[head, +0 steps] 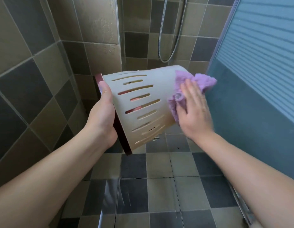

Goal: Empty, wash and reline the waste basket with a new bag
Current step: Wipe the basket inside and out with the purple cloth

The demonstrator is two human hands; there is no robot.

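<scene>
A cream waste basket [148,104] with slotted sides and a dark red rim is held in the air on its side, its base pointing right and away from me. My left hand [103,112] grips the rim, thumb on the outside, fingers inside and showing through the slots. A purple cloth [192,84] lies over the basket's base end. My right hand [194,111] presses flat on the cloth against the basket. No bag is visible in the basket.
I stand in a tiled shower area with brown and grey wall tiles [36,71] and a checkered floor [159,186]. A metal shower hose [167,58] hangs at the back wall. A frosted glass door [258,79] stands at the right.
</scene>
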